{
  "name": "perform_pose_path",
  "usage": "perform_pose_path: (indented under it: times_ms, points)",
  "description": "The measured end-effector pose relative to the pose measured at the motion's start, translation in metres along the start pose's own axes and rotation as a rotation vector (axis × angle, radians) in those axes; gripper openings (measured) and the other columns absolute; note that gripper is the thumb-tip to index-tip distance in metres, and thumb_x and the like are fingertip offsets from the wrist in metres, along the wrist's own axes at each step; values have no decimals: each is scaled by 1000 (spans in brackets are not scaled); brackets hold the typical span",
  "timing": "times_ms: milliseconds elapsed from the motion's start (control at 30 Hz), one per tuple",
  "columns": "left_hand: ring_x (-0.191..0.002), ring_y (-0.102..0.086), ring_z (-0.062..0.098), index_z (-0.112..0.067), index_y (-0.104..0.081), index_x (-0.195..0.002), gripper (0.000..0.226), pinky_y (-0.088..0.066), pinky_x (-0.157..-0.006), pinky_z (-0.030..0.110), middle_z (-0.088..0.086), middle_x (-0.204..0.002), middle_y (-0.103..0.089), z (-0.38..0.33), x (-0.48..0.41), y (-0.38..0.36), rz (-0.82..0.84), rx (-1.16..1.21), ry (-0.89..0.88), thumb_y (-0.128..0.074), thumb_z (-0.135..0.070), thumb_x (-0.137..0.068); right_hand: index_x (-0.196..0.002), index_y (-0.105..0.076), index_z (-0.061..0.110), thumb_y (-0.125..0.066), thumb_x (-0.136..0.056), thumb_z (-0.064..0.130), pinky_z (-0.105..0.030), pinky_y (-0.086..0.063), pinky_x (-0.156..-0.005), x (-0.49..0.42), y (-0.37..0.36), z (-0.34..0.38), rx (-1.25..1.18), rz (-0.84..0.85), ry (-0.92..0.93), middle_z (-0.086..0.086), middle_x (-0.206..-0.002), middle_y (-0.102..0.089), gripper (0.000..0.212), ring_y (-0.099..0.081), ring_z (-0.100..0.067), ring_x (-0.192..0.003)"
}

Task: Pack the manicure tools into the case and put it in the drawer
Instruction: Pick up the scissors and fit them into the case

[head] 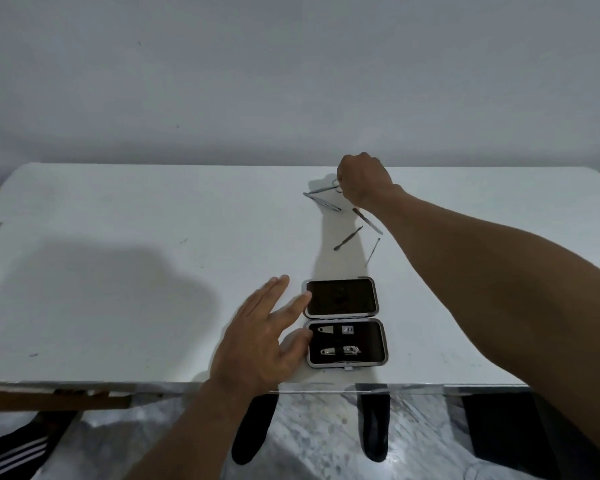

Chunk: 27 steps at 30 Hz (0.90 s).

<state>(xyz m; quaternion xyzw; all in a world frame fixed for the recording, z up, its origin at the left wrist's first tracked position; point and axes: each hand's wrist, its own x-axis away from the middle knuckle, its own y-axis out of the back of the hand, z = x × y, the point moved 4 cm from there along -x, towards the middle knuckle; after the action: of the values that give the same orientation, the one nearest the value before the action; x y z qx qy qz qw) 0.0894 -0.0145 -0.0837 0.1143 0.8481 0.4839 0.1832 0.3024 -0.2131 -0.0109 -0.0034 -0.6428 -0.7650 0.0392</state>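
An open black manicure case (345, 323) with a silver rim lies flat near the table's front edge. Its lower half holds two nail clippers (340, 350). My left hand (264, 337) rests open against the case's left side, fingers spread and touching both halves. At the far side of the table my right hand (361, 181) is closed on the handle end of small scissors (323, 189). Tweezers (323, 201) lie just below the scissors. Three thin metal tools lie loose: a file (368, 221), a cuticle pusher (347, 238) and a thin pick (373, 250).
The white table (118, 271) runs to a pale wall at the back. A wooden edge (49, 400) shows under the table at front left. Below the front edge are a marbled floor and my dark-socked feet (374, 427).
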Motion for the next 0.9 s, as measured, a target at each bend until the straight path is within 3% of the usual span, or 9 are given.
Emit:
perform_pose_path:
  times_ms: [100,233,367,467,533,667,800,900]
  points:
    - [-143,-27,13,-34,-47,-140,52,-18,-116,24,2,-152,-38,-1,0,1,29,-13,13,-45,-51,-92,-99,-66,1,-55,-90,7,-36,-47,-75,-6,-5,0,24,34,-6,-26,-102,-63,16,-62,-43,-98]
    - [-144,-25,12,-36,-46,-141,52,-18,-116,23,1,-153,-37,-1,-1,2,39,-20,21,-44,-53,-92,-106,-62,-2,-52,-87,-2,-39,-50,-79,-8,-6,3,72,43,-26,-24,-105,-62,21,-61,-43,-102]
    - [-144,-26,12,-37,-46,-141,52,-14,-115,20,1,-153,-37,-1,-1,3,40,-29,23,-43,-56,-93,-104,-57,0,-51,-84,-5,-35,-42,-70,-10,-4,5,93,80,-75,-12,-79,-51,21,-60,-40,-104]
    - [-144,-26,13,-36,-45,-141,52,-21,-116,27,1,-154,-36,0,-1,2,40,-24,17,-43,-56,-93,-95,-54,3,-53,-84,-4,-33,-40,-70,-8,-4,6,87,102,-82,-8,-69,-38,13,-60,-39,-103]
    - [-144,-26,14,-35,-46,-141,52,-24,-116,29,2,-153,-37,1,-1,1,38,-21,11,-43,-56,-93,-100,-56,1,-53,-85,-5,-34,-40,-70,-6,-4,6,77,109,-86,-10,-75,-42,16,-60,-40,-104]
    - [-144,-27,15,-34,-47,-141,52,-27,-115,32,3,-153,-37,2,-1,0,29,-16,4,-42,-56,-94,-88,-44,5,-54,-84,-2,-33,-39,-70,-5,-1,6,45,110,-77,-6,-68,-34,13,-60,-39,-102]
    - [-144,-27,15,-34,-47,-141,53,-28,-115,34,3,-153,-37,2,-1,-1,25,-12,1,-42,-57,-94,-88,-43,6,-55,-83,1,-34,-39,-66,-3,0,6,14,144,-102,-9,-76,-41,13,-49,-33,-84]
    - [-143,-28,15,-34,-48,-140,52,-29,-114,34,3,-153,-38,2,-1,-1,17,-11,3,-44,-55,-93,-88,-46,6,-59,-83,8,-34,-38,-62,0,0,6,17,152,-96,-12,-87,-49,13,-48,-32,-82]
